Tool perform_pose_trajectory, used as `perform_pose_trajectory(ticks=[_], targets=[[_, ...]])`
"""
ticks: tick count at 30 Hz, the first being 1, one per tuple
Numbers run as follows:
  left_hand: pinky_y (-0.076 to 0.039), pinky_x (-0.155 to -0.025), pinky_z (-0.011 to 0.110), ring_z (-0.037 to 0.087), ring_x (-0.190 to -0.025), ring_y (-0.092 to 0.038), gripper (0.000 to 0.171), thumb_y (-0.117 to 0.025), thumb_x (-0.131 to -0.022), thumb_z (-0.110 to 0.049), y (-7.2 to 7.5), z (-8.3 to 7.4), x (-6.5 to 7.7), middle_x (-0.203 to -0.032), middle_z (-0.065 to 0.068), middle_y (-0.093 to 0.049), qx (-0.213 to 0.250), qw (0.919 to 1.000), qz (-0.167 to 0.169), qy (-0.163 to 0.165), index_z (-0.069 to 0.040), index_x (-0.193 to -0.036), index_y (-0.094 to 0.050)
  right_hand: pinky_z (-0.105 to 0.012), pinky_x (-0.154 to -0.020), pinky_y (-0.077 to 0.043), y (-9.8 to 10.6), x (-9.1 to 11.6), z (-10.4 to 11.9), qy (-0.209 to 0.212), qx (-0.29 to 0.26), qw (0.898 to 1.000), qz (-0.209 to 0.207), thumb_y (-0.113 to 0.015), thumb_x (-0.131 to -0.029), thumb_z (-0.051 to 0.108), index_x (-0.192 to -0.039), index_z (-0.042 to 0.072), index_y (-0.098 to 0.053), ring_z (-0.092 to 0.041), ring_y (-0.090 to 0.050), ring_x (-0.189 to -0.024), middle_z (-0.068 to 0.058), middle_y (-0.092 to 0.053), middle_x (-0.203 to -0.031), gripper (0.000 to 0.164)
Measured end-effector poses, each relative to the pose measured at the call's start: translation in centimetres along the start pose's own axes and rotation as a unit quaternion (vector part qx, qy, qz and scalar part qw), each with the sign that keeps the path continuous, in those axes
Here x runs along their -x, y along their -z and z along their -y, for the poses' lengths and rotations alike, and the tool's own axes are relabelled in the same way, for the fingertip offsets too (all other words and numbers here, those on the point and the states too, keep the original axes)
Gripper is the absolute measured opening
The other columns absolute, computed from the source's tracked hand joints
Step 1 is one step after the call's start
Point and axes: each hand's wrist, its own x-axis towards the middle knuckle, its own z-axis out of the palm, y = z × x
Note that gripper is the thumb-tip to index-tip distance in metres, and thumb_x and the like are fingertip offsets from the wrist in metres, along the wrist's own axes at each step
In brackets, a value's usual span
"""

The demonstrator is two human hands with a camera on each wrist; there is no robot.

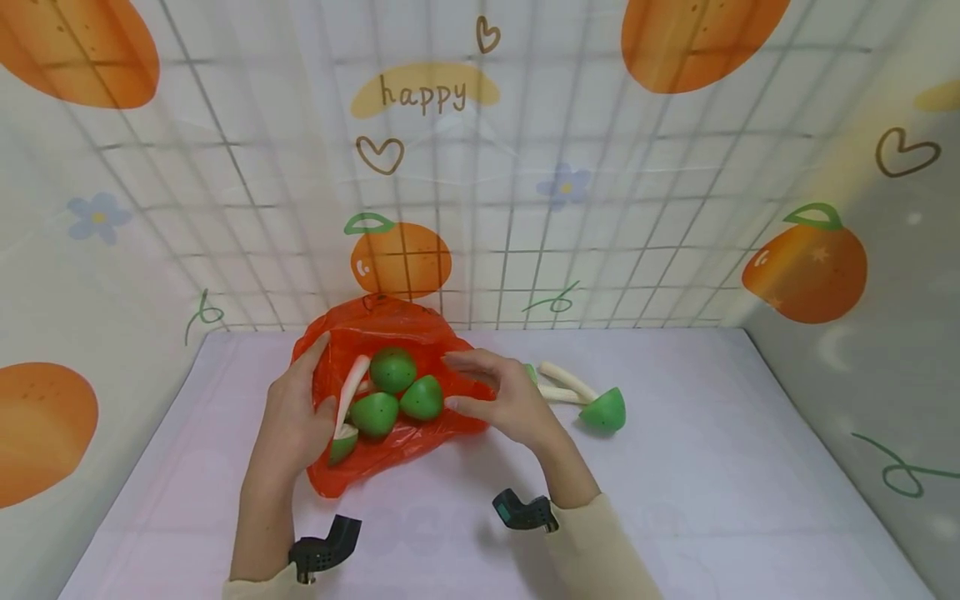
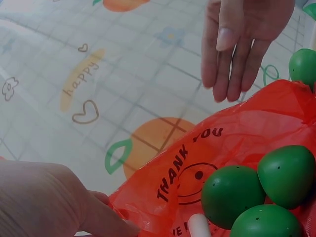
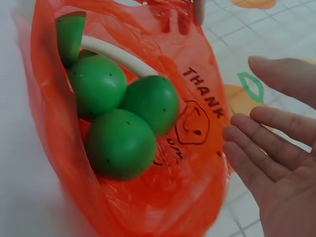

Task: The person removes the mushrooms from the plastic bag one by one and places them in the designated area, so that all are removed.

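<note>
On the table (image 1: 712,483), my left hand (image 1: 296,421) pinches the bag (image 1: 411,437); my right hand (image 1: 516,402), fingers out, holds nothing. If I slip, toys (image 1: 375,414) may roll out.

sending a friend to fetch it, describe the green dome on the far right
On the pale table, find the red bag, then go right, past the right hand. The green dome lies at the end of a white stick. Unlike the domes in the bag, it lies outside, farthest right.

Bag (image 1: 393,321) on table (image 1: 712,483), capped stalks (image 1: 393,370) in it, other capped stalks (image 1: 603,411) to its right, sheet (image 1: 472,187) behind
</note>
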Motion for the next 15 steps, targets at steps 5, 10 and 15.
perform_pose_trajectory(ticks=[5,10,15], targets=[[-0.041,-0.113,0.065,0.044,-0.149,-0.036,0.081,-0.061,-0.095,0.009,0.0,0.1,-0.1,-0.163,0.021,-0.04,0.003,1.0,0.002,0.002,-0.009,-0.167,-0.028,-0.048,-0.111,-0.05,-1.0,-0.6,-0.3,0.005,-0.01,1.0,0.005,-0.083,-0.09,0.009,-0.139,0.002,-0.066,-0.027,-0.064,-0.127,-0.008,-0.069,-0.136,0.053],[-0.042,-0.112,0.065,0.045,-0.149,-0.037,0.081,-0.062,-0.095,0.009,0.0,0.0,-0.1,-0.162,0.021,-0.04,0.006,1.0,0.002,0.003,-0.009,-0.167,-0.028,-0.049,-0.111,-0.05,-1.9,-1.0,-0.7,0.0,0.007,1.0,-0.001,-0.083,-0.09,0.008,-0.138,0.0,-0.066,-0.032,-0.064,-0.128,-0.013,-0.069,-0.135,0.053],[-0.044,-0.11,0.064,0.044,-0.148,-0.038,0.081,-0.062,-0.094,0.01,-0.1,0.0,-0.1,-0.161,0.021,-0.042,0.007,1.0,-0.002,0.0,-0.008,-0.166,-0.03,-0.052,-0.108,-0.052,-2.8,-1.3,-1.7,-0.003,0.051,0.999,-0.02,-0.085,-0.087,0.008,-0.136,-0.001,-0.067,-0.04,-0.065,-0.124,-0.019,-0.07,-0.132,0.053]])
